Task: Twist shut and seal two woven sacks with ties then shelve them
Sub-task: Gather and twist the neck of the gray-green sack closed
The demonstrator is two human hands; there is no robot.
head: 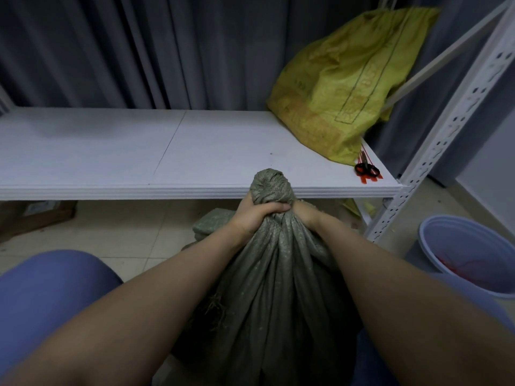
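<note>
Twisting neck of grey-green woven sack (pixel 273 274) at lower centre | left hand (pixel 259 215) and right hand (pixel 305 215) both gripping under twisted knob — holding tension, wringing tighter before reaching for thin red ties (pixel 372 179), centre right

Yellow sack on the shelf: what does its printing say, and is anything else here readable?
Yellow sack: faded orange print and a boxed panel, too blurred to read.
Cardboard box under the shelf: pale label, too blurred to read.
Green sack: no print visible.

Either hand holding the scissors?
No, the left hand and right hand grip the green sack's twisted neck; the scissors lie on the shelf.
</note>
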